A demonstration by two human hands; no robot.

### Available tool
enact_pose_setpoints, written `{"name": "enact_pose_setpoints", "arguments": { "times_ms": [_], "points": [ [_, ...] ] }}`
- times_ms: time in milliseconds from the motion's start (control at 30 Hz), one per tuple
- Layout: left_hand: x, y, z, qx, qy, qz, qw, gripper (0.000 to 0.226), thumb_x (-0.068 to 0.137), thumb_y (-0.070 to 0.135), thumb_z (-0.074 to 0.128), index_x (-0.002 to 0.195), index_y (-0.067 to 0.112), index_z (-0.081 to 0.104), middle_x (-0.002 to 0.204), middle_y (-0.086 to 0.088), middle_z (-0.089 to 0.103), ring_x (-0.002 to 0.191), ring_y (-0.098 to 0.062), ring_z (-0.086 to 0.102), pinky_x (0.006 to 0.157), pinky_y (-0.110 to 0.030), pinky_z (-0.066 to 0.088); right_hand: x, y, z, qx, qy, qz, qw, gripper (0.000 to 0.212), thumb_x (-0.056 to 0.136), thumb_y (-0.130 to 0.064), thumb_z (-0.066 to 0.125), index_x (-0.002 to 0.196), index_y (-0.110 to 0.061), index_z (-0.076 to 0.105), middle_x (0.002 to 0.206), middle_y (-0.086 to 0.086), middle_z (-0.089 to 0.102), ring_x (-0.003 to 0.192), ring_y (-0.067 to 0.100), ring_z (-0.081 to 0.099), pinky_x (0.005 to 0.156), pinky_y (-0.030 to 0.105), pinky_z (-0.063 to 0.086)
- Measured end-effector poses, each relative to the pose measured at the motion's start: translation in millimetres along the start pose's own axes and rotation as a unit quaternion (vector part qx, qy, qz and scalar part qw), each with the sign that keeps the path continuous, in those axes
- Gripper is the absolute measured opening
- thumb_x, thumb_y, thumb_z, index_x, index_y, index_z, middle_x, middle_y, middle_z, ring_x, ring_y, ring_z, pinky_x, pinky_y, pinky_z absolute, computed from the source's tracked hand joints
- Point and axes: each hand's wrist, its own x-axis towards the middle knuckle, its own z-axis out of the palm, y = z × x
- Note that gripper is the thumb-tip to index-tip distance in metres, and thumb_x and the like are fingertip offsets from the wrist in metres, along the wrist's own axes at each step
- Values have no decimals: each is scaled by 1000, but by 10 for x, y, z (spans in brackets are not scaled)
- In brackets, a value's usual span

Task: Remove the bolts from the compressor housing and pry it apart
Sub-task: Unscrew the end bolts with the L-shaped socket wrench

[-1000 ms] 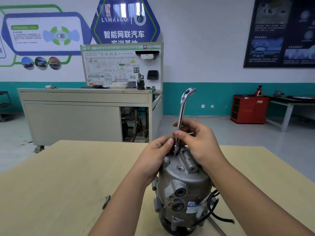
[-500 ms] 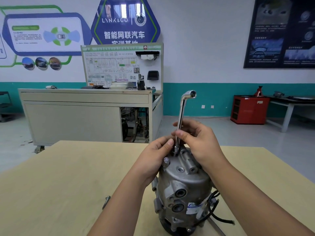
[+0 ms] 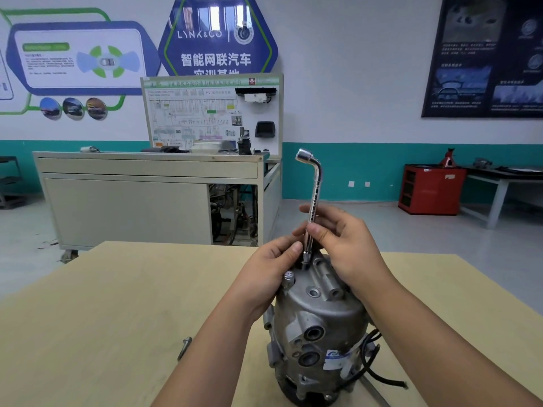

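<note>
A grey metal compressor housing (image 3: pixel 320 315) stands upright on the wooden table (image 3: pixel 102 318). An L-shaped socket wrench (image 3: pixel 313 201) stands vertically with its lower socket on a bolt at the top of the housing. My right hand (image 3: pixel 343 248) pinches the wrench shaft between thumb and fingers. My left hand (image 3: pixel 270 268) rests against the housing top, its thumb touching the shaft just above the socket. Another bolt head (image 3: pixel 288 276) sticks up from the housing beside my left hand. One removed bolt (image 3: pixel 184 348) lies on the table to the left.
A black cable (image 3: pixel 379 374) trails from the housing's lower right. Behind the table stand a beige training bench (image 3: pixel 147 198), a red cabinet (image 3: pixel 430 189) and a grey side table (image 3: pixel 505 183) at the right wall.
The wrench has turned about its upright shaft: its bent upper end pointed right before and now points left. My right fingers have shifted on the shaft. The housing has stayed in place.
</note>
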Motion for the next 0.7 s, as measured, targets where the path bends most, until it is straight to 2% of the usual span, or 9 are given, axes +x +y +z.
{"name": "enact_pose_setpoints", "arguments": {
  "times_ms": [67, 133, 200, 267, 367, 467, 533, 700],
  "points": [
    [-6, 15, 6, 6, -1, 3, 1000, 24, 96, 5, 47, 110, 15, 64, 101, -4, 73, 97, -15, 66, 89, -26, 51, -2, 2, 9, 10, -9, 9, 1000, 29, 93, 2, 50, 102, -24, 60, 80, -7, 73, 87, 11, 69, 84, 26, 54],
    [-6, 23, 10, 6, 4, 10, 1000, 21, 94, 3, 51, 111, 8, 61, 101, -9, 70, 97, -20, 63, 92, -31, 48, -11, -10, 16, 13, -6, 9, 1000, 24, 92, -1, 53, 96, -24, 62, 82, -6, 73, 88, 14, 69, 85, 32, 54],
    [-3, 17, 3, -3, 14, 15, 1000, 24, 90, 1, 55, 114, 0, 56, 104, -19, 65, 100, -26, 59, 96, -38, 45, -18, -13, 6, -33, -2, -21, 999, 20, 88, -7, 62, 85, -27, 63, 80, -12, 70, 85, 8, 66, 82, 28, 52],
    [-8, 19, 3, -14, 18, 15, 1000, 32, 85, 5, 59, 116, -2, 53, 108, -23, 62, 101, -28, 58, 99, -42, 44, -23, -11, -6, -68, -2, -36, 997, 21, 85, -9, 66, 78, -28, 63, 73, -17, 65, 75, 1, 61, 73, 19, 50],
    [-18, 18, 12, 4, 13, 15, 1000, 24, 89, 13, 56, 112, 9, 60, 109, -13, 69, 103, -23, 64, 97, -37, 47, -20, -15, -5, -39, -3, -22, 999, 25, 85, -4, 64, 82, -29, 66, 72, -21, 67, 72, -6, 61, 69, 9, 47],
    [-10, 9, 16, 9, 12, 8, 1000, 22, 95, 12, 50, 111, 18, 65, 109, -6, 72, 105, -18, 66, 96, -31, 50, -15, -11, 0, -9, 1, -8, 1000, 31, 87, -2, 60, 90, -31, 66, 75, -15, 71, 81, 0, 65, 77, 13, 50],
    [-7, 16, 14, 3, 7, 8, 1000, 24, 94, 10, 53, 114, 16, 64, 108, -6, 72, 104, -18, 65, 95, -31, 50, -16, -3, 0, -15, 3, -9, 1000, 28, 88, -3, 60, 89, -31, 66, 77, -12, 71, 85, 5, 67, 81, 18, 52],
    [-13, 19, 15, -20, 4, 10, 1000, 30, 81, 14, 61, 110, 6, 62, 103, -13, 68, 98, -21, 63, 94, -34, 48, -20, 8, -14, -67, 5, -35, 997, 20, 84, -11, 67, 76, -29, 65, 73, -18, 67, 71, -5, 61, 66, 10, 47]
  ]
}}
